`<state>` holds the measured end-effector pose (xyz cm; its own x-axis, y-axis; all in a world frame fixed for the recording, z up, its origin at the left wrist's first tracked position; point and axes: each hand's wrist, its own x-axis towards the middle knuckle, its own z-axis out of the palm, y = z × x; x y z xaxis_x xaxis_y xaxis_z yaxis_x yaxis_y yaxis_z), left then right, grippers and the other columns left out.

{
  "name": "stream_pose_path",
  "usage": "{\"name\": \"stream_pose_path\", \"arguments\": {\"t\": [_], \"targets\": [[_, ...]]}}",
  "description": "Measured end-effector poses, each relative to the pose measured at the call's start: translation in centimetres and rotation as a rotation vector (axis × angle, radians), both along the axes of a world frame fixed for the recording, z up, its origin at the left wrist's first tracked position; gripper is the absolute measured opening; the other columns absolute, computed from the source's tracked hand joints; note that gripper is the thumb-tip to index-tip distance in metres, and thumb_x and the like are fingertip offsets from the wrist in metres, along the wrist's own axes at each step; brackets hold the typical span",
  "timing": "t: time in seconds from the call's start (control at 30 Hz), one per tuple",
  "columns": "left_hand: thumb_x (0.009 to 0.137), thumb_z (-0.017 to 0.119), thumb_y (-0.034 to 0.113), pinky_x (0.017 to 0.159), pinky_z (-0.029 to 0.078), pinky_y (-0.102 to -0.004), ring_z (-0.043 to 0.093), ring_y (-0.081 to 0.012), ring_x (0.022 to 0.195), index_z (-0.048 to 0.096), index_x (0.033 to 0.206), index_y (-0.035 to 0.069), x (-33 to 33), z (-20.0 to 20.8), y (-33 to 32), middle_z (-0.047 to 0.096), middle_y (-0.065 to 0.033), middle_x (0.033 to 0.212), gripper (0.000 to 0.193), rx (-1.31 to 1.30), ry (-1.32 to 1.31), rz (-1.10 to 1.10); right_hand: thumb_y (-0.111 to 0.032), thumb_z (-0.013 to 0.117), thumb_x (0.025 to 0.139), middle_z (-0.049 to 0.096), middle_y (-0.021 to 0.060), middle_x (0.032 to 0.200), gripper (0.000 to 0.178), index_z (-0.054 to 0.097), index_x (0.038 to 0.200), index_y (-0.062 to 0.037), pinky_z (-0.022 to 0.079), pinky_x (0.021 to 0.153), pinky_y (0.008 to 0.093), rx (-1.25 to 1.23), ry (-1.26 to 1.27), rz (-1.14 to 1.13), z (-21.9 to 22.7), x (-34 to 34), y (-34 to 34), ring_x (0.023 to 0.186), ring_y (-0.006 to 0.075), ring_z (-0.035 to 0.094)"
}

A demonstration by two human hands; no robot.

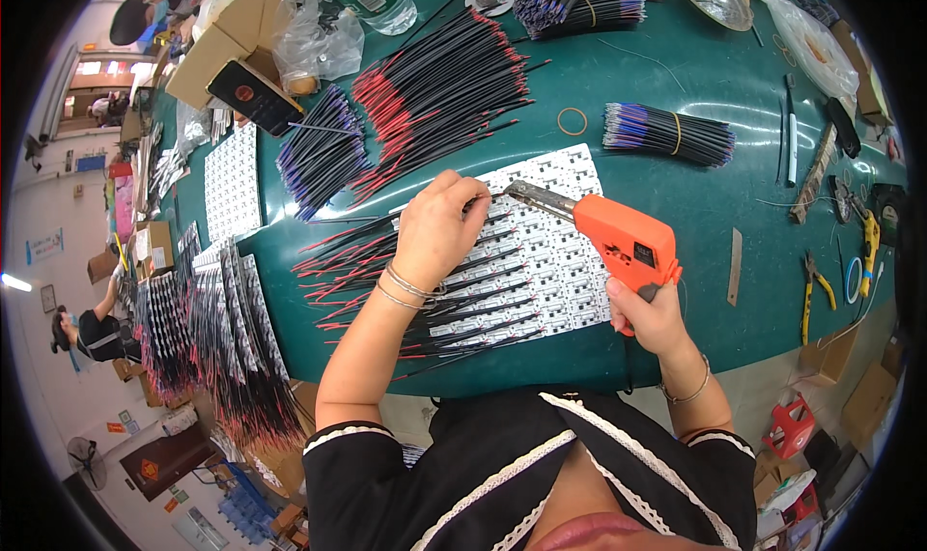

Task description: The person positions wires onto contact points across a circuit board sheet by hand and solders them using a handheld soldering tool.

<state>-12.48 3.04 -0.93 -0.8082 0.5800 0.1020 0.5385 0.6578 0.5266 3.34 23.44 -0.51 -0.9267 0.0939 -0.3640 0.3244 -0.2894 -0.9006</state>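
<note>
My left hand point(439, 225) pinches a thin black wire point(495, 197) over the upper part of a white circuit board panel point(570, 252). My right hand point(649, 314) is wrapped round the handle of an orange soldering gun point(626, 234). The gun's metal tip reaches left to the board, close beside the left fingertips; whether it touches the wire is too small to tell. Several black wires with red ends point(338, 266) lie in rows across the panel and stick out on its left side, passing partly under my left forearm.
Loose black-and-red wires point(444, 87) lie beyond the panel, beside blue-ended wires point(323, 155). A banded wire bundle point(668, 134) and rubber band point(572, 120) sit farther right. A phone point(253, 97) leans on a cardboard box. Pliers point(816, 295) lie right; wired panels point(227, 329) hang left.
</note>
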Motion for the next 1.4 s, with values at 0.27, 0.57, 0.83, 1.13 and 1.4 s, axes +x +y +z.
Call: {"name": "stream_pose_path", "arguments": {"t": [0.27,0.57,0.83,1.13,1.4], "targets": [[0.071,0.064,0.007,0.058,0.043,-0.0347,0.055,-0.0280,0.065,0.061,0.076,0.006,-0.1,0.1,0.0,0.054,-0.0084,0.071,0.006,0.003,0.000,-0.004,-0.008,0.052,0.084,0.047,0.0011,0.050,0.009,0.050,0.087,0.0002,0.036,0.037,0.0208,0.017,-0.001,-0.015,0.3,0.2,0.2,0.039,0.0071,0.044],[0.073,0.063,0.006,0.057,0.042,-0.0344,0.054,-0.0278,0.063,0.060,0.077,0.004,-0.9,0.6,-0.1,0.053,-0.0097,0.071,0.005,0.004,-0.053,-0.071,-0.009,0.052,0.084,0.046,0.0015,0.049,0.013,0.049,0.090,0.0017,0.037,0.037,0.0211,0.010,0.017,-0.024,0.0,0.5,0.3,0.038,0.0074,0.043],[0.074,0.060,0.009,0.058,0.042,-0.0385,0.053,-0.0303,0.066,0.060,0.078,0.005,-2.0,0.9,-0.3,0.051,-0.0104,0.070,0.005,-0.013,-0.152,-0.195,-0.010,0.053,0.084,0.047,0.0011,0.051,0.010,0.049,0.087,-0.0008,0.038,0.038,0.0209,-0.009,0.018,-0.012,-0.1,0.4,0.2,0.039,0.0071,0.044],[0.073,0.062,0.005,0.058,0.043,-0.0347,0.054,-0.0280,0.065,0.061,0.078,0.003,-1.7,1.1,0.0,0.053,-0.0098,0.071,0.006,-0.055,-0.080,-0.209,-0.009,0.054,0.083,0.047,0.0009,0.052,0.010,0.049,0.086,-0.0007,0.038,0.039,0.0213,0.008,-0.014,0.015,0.1,0.5,0.3,0.040,0.0073,0.045],[0.075,0.059,0.009,0.061,0.044,-0.0391,0.054,-0.0308,0.070,0.060,0.079,0.006,-1.4,1.2,-0.1,0.052,-0.0092,0.074,0.005,-0.062,-0.103,-0.197,-0.010,0.052,0.082,0.047,0.0034,0.052,0.023,0.047,0.099,0.0040,0.035,0.037,0.0216,-0.055,0.026,-0.159,0.2,1.2,0.9,0.037,0.0088,0.042]]}}
